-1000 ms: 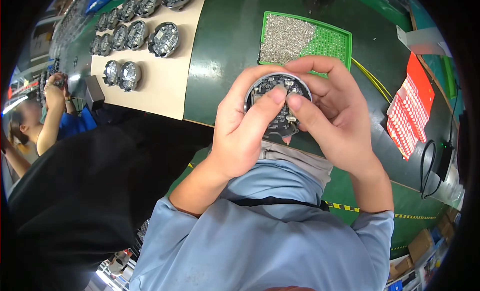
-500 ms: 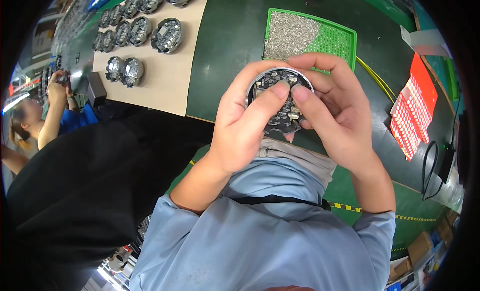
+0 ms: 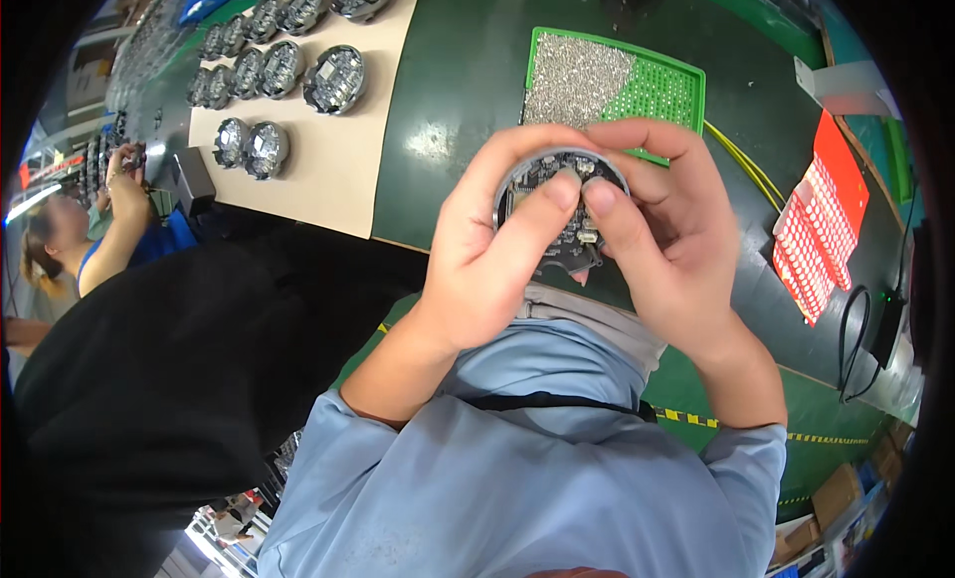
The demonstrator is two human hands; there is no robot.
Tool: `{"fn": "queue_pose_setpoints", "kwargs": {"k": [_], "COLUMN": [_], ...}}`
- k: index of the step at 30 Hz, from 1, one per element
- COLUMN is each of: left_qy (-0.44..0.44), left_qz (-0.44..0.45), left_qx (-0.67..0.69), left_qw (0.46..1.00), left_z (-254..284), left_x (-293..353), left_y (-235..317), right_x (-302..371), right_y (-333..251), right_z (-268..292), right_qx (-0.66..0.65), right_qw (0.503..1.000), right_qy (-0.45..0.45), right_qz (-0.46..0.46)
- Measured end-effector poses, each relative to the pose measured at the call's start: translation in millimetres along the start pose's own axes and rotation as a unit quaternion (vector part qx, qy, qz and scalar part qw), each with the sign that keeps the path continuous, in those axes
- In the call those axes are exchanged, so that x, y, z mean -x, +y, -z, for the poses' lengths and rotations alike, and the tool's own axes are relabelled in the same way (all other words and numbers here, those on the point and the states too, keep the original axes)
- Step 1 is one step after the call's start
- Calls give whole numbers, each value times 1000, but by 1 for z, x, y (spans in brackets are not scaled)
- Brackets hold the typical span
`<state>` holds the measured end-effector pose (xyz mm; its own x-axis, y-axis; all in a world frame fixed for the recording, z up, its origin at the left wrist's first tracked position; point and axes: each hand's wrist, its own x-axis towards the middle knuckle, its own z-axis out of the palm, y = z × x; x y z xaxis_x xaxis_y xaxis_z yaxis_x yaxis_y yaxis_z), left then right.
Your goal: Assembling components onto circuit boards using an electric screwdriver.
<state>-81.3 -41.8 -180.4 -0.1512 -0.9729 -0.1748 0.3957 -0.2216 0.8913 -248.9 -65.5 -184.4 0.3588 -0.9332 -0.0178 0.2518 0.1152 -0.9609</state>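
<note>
Between my two hands is a round electronic assembly [image 3: 550, 242], a dark circuit board with small pale connectors set in a silvery rim. My left hand [image 3: 484, 245] wraps its left side, the thumb lying across the board. My right hand [image 3: 668, 230] grips the right side, with its thumb pressed on the board close to the left thumb. Fingers of both hands curl behind the rim, partly hidden. A short dark piece sticks out at the assembly's lower edge. Beyond my hands lies a green tray [image 3: 680, 89] holding many small metal screws [image 3: 577, 76].
Several similar round assemblies [image 3: 335, 79] stand on a beige sheet [image 3: 333, 170] at the left. To the right are yellow strips [image 3: 748, 165], a red sheet with white dots [image 3: 816, 245] and a black cable [image 3: 848, 339]. Far left, another person [image 3: 104, 220] works beside a dark box [image 3: 194, 180].
The view has shifted slightly, so the table's things sit a little differently. Both thumbs stay on the board, the right one slightly lower. The assembly remains in both hands.
</note>
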Motion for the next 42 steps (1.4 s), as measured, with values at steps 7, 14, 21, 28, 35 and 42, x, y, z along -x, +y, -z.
{"fn": "queue_pose_setpoints", "kwargs": {"k": [7, 14, 21, 28, 35, 42], "left_qy": [-13, -2, -17, -57, -74, -96], "left_qz": [7, 24, -20, -261, -302, -218], "left_qx": [78, 97, 26, -240, -253, -78], "left_qw": [997, 995, 999, 933, 916, 968], "left_z": [-2, -4, -4, 8, 11, 11], "left_x": [-2, 0, 1, 5, 14, 19], "left_y": [-1, -5, 2, -4, -2, -9], "right_x": [-3, 2, 4, 0, -7, -24], "right_y": [8, 8, 9, 26, 24, 11], "right_z": [-5, -6, -4, 5, 10, 33], "right_qx": [16, 17, 50, 51, 71, 298], "right_qw": [996, 995, 992, 959, 935, 842], "right_qy": [68, 79, 67, -45, -81, 144], "right_qz": [56, 56, 91, 276, 337, 425]}}
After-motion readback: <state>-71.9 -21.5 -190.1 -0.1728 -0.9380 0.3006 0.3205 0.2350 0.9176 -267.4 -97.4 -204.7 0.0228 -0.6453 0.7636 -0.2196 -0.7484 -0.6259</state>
